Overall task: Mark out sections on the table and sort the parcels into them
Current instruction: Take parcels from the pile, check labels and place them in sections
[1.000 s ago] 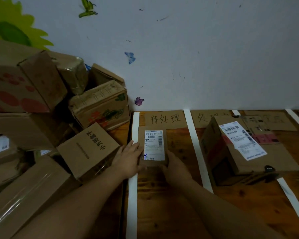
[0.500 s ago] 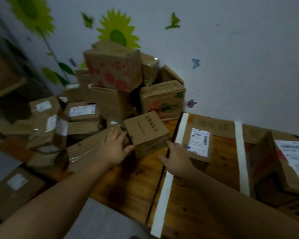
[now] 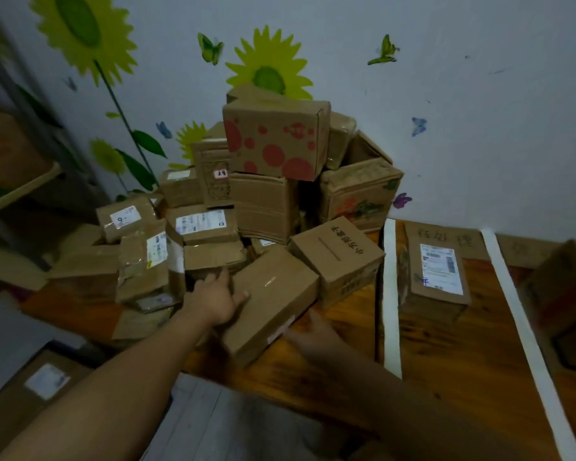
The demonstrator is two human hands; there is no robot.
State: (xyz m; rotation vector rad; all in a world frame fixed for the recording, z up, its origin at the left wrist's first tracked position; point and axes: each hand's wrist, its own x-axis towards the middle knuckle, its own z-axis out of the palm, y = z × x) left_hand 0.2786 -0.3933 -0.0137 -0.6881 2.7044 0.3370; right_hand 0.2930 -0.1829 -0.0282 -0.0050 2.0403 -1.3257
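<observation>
Forearms reaching in from the near edge, left hand (image 3: 218, 299) laid flat against the left end of a long plain parcel (image 3: 271, 302), fingers spread, thumb on its top face, pressing rather than closed around it. Right hand (image 3: 313, 334) blurred, just beside the parcel's near right corner, fingers loose, holding nothing; contact not clear. Parcel lying on the wooden table (image 3: 346, 371) at the foot of the heap, long axis running from near left to far right, between the two hands, so likely a two-handed lift by the ends. Left hand nearer to a grip, already touching. Just behind, a printed box (image 3: 338, 257) touching the parcel's far end. Further right, past the first white tape strip (image 3: 390, 294), a labelled parcel (image 3: 436, 277) resting inside the marked section, below a handwritten card (image 3: 446, 239); second tape strip (image 3: 519, 311) beyond. Farthest back, stacked parcel heap (image 3: 273, 144) against the wall.

Compared with half a second ago: left hand gone from the printed box's side down to the long parcel; right hand drawn off the tape strip and brought leftward to the same parcel; view swung further left.
</observation>
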